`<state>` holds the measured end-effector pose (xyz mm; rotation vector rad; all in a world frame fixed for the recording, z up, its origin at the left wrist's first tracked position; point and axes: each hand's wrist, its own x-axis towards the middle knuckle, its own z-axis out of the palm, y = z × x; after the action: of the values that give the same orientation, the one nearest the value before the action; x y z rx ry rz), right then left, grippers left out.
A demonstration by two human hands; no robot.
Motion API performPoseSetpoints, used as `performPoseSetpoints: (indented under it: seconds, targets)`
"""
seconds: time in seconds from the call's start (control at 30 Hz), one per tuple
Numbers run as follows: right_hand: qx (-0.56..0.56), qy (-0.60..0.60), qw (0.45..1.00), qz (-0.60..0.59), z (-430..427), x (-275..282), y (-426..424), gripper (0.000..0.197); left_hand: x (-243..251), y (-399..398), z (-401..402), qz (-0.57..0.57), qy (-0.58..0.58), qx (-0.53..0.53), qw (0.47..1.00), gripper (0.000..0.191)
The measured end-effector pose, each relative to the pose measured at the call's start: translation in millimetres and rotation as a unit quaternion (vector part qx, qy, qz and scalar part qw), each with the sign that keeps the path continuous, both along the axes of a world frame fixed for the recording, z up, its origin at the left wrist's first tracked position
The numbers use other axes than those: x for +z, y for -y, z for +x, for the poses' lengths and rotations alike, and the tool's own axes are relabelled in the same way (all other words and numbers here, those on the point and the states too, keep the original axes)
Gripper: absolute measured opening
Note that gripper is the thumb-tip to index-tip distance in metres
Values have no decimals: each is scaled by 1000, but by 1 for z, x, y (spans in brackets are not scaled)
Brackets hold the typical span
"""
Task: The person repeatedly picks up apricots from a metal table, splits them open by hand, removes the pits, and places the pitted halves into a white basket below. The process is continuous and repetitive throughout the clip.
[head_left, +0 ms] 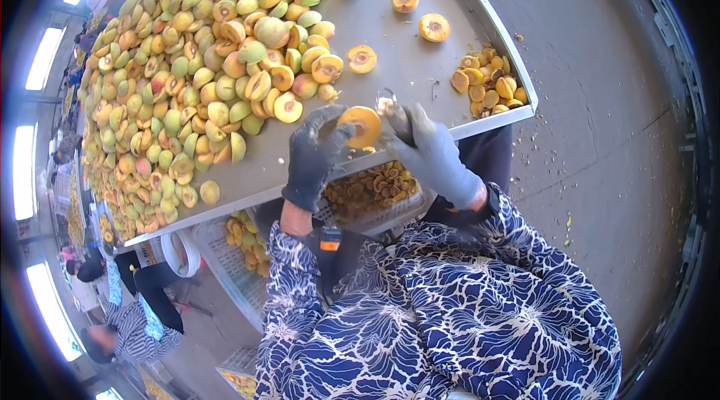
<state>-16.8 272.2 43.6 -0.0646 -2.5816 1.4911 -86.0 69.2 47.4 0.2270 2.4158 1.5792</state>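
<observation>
My left hand (316, 155), in a dark work glove, holds a halved yellow peach (363, 126) by its edge, above the near rim of a metal table (394, 71). My right hand (430, 152), in a grey glove, is closed around the dark handle of a small tool (388, 99) with a curved metal end; pale bits cling to it close beside the peach half. A large heap of halved peaches (225, 68) covers the left of the table. Single halves (361, 59) lie cut side up beyond my hands.
Small browned pieces (489, 85) are piled in the table's right corner. Below the near rim is a plastic crate (405, 211) of brown-yellow pieces; another crate (225, 270) with yellow pieces stands left of it. A white bucket (183, 253) and a seated co-worker (135, 321) are at lower left.
</observation>
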Motion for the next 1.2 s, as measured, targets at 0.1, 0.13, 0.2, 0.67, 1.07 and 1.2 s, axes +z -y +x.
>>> performPoseSetpoints:
  seconds: [0.1, 0.13, 0.2, 0.67, 1.07, 1.2]
  targets:
    - [13, 212, 924, -318, -5, 20, 23, 30, 11, -4, 32, -25, -202, 13, 979, 27]
    - [33, 241, 900, -361, -4, 27, 31, 28, 2, -5, 41, 142, -95, 65, 983, 39]
    - [67, 299, 843, -442, 4, 37, 45, 26, -3, -13, 61, 153, -182, 120, 964, 48]
    - [189, -19, 966, 174, 48, 16, 67, 38, 11, -2, 94, 302, -97, 223, 922, 56]
    - [271, 1, 955, 122, 46, 8, 57, 30, 5, 2, 98, 220, -131, 215, 942, 56]
    - [313, 25, 945, 93, 44, 13, 44, 29, 16, 9, 91, 160, -120, 128, 971, 62]
